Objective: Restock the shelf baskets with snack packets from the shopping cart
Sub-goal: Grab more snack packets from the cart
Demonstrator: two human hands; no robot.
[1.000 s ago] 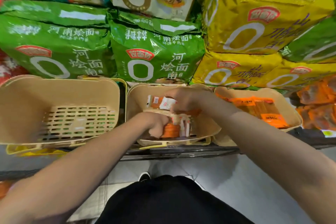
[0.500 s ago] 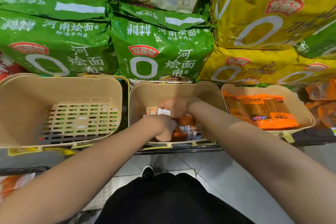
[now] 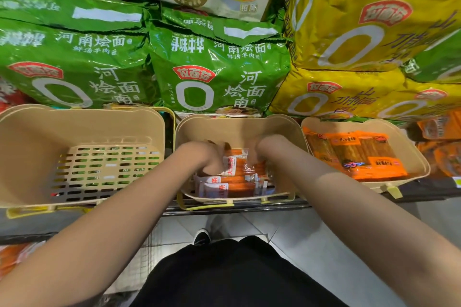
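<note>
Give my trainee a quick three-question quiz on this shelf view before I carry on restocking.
1. True or false: both hands are inside the middle basket.
2. Which basket shows only its bare slotted floor? A) left basket B) middle basket C) right basket
3. Fill in: the big packs directly behind the middle basket are ____ in colour.

Key:
1. True: left hand and right hand are on the snack packets.
2. A
3. Green: the green noodle packs.
</note>
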